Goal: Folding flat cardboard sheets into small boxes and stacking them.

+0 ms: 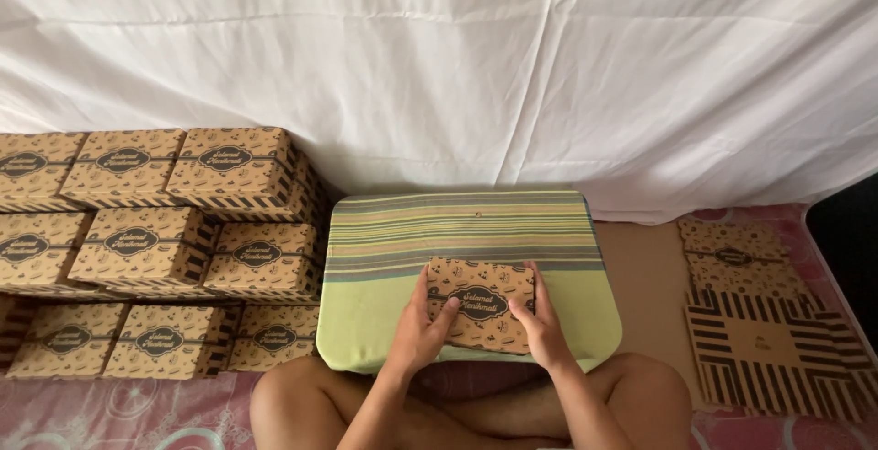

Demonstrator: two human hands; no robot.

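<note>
Both hands, left hand [419,326] and right hand [541,320], clasp printed brown cardboard box [481,304] on striped green cushion [462,230].

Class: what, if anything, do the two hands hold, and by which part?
A brown patterned box, gripped at its two short ends: left hand and right hand.

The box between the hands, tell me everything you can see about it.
The box is brown cardboard, printed with small dark doodles and a dark oval label on its closed lid, with a striped edge showing at the bottom. It lies flat on the green striped cushion. The left hand and right hand grip its sides, fingers resting on the lid.
</note>
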